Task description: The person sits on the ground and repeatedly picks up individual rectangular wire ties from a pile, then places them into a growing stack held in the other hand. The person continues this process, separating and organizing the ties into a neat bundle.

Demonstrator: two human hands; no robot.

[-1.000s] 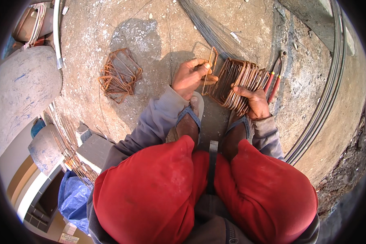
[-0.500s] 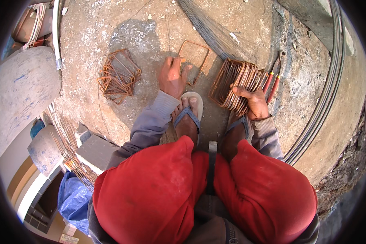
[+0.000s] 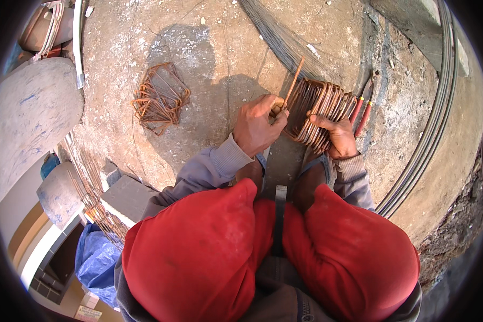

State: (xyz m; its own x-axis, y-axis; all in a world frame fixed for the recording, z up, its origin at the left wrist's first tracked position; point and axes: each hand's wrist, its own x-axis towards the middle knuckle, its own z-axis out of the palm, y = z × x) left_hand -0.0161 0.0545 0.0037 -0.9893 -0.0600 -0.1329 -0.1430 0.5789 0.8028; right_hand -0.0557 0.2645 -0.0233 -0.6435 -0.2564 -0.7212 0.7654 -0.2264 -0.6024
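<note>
Pinched between the fingers and thumb of my left hand (image 3: 259,124) is a single rusty rebar stirrup (image 3: 295,79), seen nearly edge-on and tilted upward. It is beside the left end of a row of stacked rectangular stirrups (image 3: 323,102); whether it touches them I cannot tell. My right hand (image 3: 340,136) grips the near right side of this stack, thumb on top, its other fingers partly hidden. Farther left on the ground lies a loose, tangled pile of stirrups (image 3: 161,99).
Red-handled pliers or cutters (image 3: 364,104) lie just right of the stack. Thin tie wire (image 3: 273,35) fans out beyond it. Long dark bars (image 3: 437,121) curve along the right. A grey block (image 3: 127,198), a bundle of rods (image 3: 94,198) and a blue tarp (image 3: 97,263) are at left.
My left hand has picked up the lone stirrup from the ground and carried it right, to the stack. My right hand stays on the stack.
</note>
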